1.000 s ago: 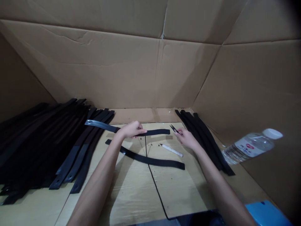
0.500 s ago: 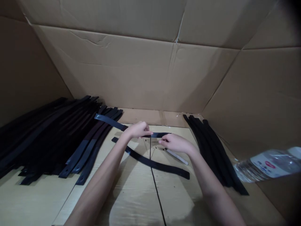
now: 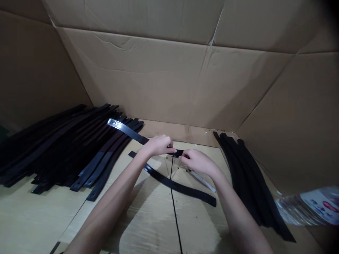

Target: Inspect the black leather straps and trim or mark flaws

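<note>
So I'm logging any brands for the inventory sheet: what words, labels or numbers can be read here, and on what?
Water bottle label: red and blue marks, too blurred to read.
Black strap in the left hand and right hand: no text visible.
White pen, strap stacks and cardboard walls: no readable text.

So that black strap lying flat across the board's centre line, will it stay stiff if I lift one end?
Probably not: the loose strap lies in a curve, so it likely flexes. The held strap, between left hand and right hand, spans with little sag, so semi-stiff. Probably light; it looks thin.
</note>
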A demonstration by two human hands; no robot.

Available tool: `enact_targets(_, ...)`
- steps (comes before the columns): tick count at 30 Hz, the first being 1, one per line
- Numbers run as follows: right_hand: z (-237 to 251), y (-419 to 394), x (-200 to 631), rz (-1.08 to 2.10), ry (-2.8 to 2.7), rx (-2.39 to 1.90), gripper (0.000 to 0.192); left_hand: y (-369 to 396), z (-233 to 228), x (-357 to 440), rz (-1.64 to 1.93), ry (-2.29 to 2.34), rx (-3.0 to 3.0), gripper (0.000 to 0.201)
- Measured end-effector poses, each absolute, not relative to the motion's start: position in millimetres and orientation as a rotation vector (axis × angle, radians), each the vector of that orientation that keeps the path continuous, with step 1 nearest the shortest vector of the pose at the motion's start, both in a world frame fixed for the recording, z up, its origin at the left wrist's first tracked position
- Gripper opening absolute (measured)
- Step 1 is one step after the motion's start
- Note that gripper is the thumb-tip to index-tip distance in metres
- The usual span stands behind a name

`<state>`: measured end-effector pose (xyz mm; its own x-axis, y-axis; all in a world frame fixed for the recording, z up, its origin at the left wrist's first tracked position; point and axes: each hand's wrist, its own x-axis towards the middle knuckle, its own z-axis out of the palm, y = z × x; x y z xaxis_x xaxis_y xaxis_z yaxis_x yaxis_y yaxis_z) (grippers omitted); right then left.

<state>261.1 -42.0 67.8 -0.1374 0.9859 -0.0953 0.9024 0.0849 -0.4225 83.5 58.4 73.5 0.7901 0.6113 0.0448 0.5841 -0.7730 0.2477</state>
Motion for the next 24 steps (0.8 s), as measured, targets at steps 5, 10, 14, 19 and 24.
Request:
enact_targets(5,59,-38,256,0.541,-2.122,-1.88,0.034,54,76,85,0.163,0.958,2.828,0.031)
enact_targets(10,48,-32,250,0.49,-2.106,-1.866,0.039,52,78,86,0.127,1.008,2.853,0.03)
enact_targets(14,44,-30,246,0.42,-2.091,-1.868,0.037,52,79,85,0.12,1.045,2.864,0.03)
enact_targets(19,40,-29,244,0.381,-2.082,-1.856,0.037,52,82,82,0.118,1.08,2.867,0.03)
enact_targets(24,38,-27,243,0.383,-2.085,-1.848,0.037,53,83,79,0.123,1.071,2.866,0.03)
